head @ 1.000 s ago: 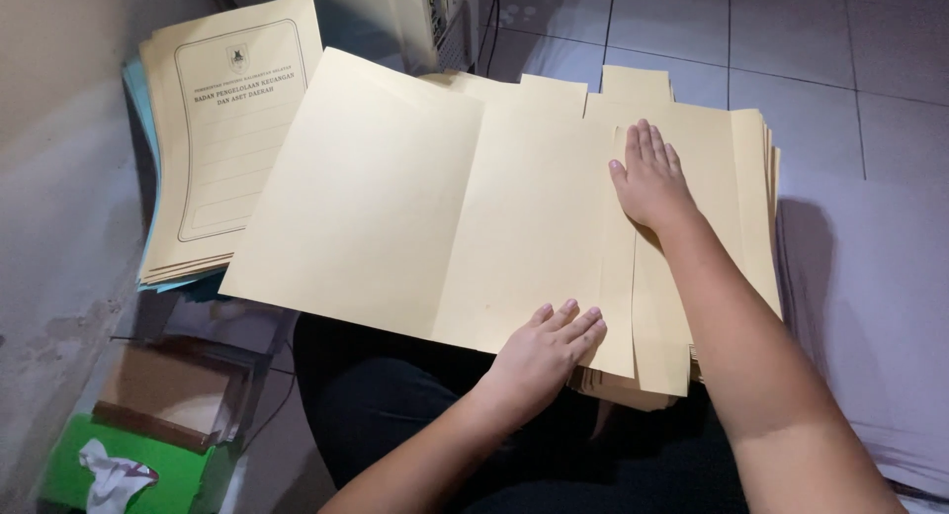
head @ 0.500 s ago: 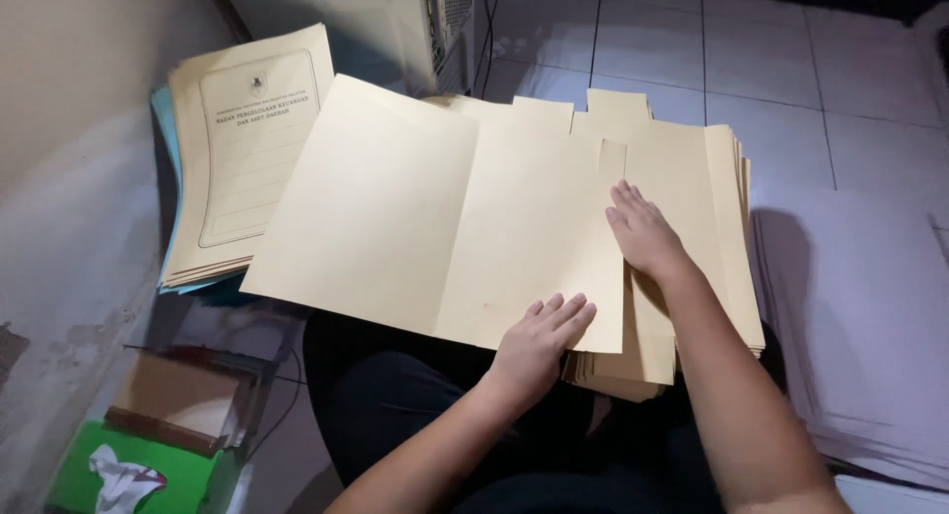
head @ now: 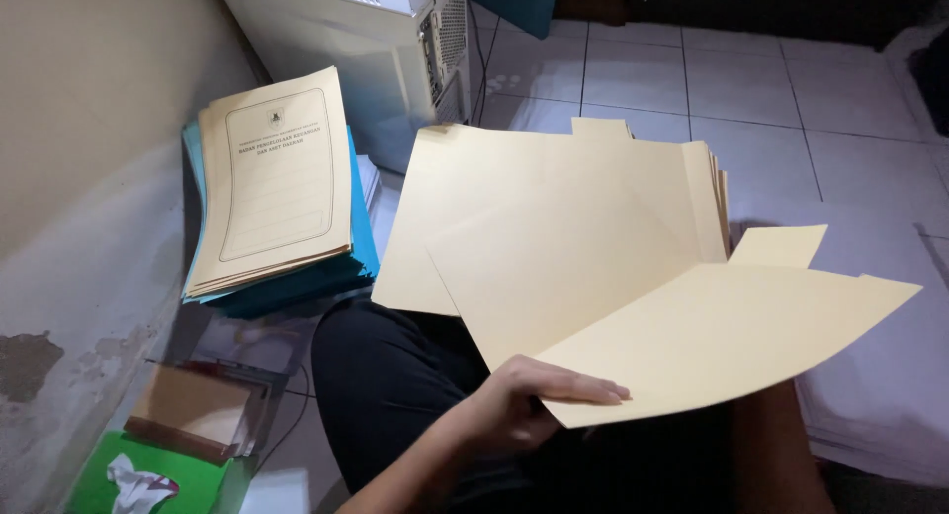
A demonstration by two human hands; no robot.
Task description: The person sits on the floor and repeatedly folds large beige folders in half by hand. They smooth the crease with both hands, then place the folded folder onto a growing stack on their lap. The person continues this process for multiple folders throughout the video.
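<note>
My left hand [head: 534, 403] grips the near edge of a plain manila folder [head: 692, 326], lifted half open above my lap, with a tab sticking up at its right. Under it lies a stack of the same manila folders [head: 514, 198] on my knees and the floor. Only my right forearm [head: 781, 455] shows at the lower right; its hand is hidden behind the lifted folder.
A pile of printed manila folders [head: 272, 173] rests on blue folders [head: 361, 252] by the left wall. A white machine [head: 376, 40] stands behind. A green tissue box [head: 148, 479] and a brown pad [head: 188, 410] lie lower left. White sheets [head: 880, 405] cover the tiled floor at right.
The top folder, pressed flat by both hands before, is now raised and folding over toward the right. My right hand has gone out of sight behind it.
</note>
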